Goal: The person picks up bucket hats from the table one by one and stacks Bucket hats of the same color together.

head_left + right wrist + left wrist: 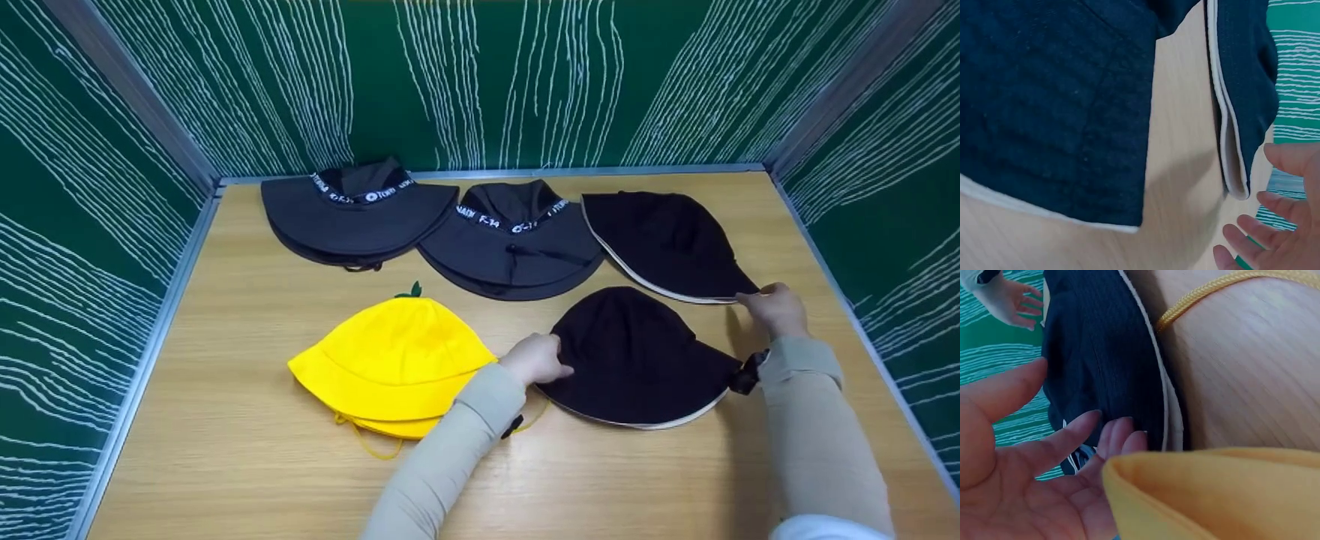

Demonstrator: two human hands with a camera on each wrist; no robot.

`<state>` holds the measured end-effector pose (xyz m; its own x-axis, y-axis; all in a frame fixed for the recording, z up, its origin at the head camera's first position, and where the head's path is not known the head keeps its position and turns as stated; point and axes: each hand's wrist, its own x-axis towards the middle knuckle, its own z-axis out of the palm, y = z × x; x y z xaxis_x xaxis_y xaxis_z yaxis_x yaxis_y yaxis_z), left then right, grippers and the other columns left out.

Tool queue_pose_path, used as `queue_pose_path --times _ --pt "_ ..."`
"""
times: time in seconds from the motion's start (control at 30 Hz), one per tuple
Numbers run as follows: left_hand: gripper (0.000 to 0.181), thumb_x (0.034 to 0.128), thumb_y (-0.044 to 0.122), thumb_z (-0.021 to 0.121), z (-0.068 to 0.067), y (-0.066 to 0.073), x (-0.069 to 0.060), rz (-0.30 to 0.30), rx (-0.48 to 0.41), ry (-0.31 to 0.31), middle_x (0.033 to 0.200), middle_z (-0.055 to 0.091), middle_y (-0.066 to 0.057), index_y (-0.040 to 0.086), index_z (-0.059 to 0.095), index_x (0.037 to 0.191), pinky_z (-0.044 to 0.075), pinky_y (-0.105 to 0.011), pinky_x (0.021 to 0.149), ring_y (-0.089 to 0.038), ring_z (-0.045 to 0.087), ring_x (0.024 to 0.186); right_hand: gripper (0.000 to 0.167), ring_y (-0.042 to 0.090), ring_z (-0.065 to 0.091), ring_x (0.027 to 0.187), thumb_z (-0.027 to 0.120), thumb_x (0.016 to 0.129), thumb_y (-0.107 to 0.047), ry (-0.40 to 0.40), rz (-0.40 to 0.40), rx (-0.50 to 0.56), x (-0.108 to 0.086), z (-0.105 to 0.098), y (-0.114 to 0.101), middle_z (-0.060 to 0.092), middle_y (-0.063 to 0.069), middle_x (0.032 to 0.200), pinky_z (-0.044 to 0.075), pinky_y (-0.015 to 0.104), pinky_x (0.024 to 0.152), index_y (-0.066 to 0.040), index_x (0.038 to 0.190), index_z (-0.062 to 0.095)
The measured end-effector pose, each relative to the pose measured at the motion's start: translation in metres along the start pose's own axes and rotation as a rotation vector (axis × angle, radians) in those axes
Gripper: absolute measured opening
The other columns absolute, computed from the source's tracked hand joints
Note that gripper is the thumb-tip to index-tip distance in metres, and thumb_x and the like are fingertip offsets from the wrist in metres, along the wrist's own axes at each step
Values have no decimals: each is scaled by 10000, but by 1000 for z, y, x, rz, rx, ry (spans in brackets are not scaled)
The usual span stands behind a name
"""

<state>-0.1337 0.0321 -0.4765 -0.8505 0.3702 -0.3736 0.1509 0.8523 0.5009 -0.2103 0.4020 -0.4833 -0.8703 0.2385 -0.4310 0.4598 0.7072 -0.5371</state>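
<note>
Toward the right edge of the table (637,487), the front black hat (630,360) was seen, long axis sideways, just right of the spread left hand (536,360); the right hand (776,309), also spread, was held farther.

A flat, light-brown wooden table (225,480) has wide grey cloth hats (352,226) (480,255) at 10 and 12 o'clock, round black cloth hats (660,236) (630,360) at 2 and 3, a round yellow cloth hat (401,352) at 9.

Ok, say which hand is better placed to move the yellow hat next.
Probably the left hand: it is beside the yellow hat, while the right hand is by the rear black hat.
</note>
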Motion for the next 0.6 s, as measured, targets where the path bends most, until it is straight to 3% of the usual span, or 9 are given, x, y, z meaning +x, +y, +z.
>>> queue_pose_path --times 0.17,0.3,0.6 --pt "526 859 340 674 1 6 5 -85 11 -70 1263 581 -111 71 536 1289 422 -290 999 -238 512 1206 855 544 178 1338 426 946 -448 -20 48 35 9 4 0 102 409 1460 240 586 1093 141 1440 51" --pt "653 845 345 694 3 11 10 -171 -7 -99 1350 481 -141 127 430 1401 419 -329 1010 -253 482 1238 860 541 163 1347 425 949 -432 -11 49 33 14 6 0 79 403 1470 226 579 1102 139 1441 12" --pt "572 802 276 747 15 18 19 -304 70 -30 1217 521 -135 194 483 1303 496 -380 860 -279 544 1098 860 537 173 1344 432 941 -441 -14 51 -6 23 11 -4 110 398 1467 239 577 1098 137 1442 39"
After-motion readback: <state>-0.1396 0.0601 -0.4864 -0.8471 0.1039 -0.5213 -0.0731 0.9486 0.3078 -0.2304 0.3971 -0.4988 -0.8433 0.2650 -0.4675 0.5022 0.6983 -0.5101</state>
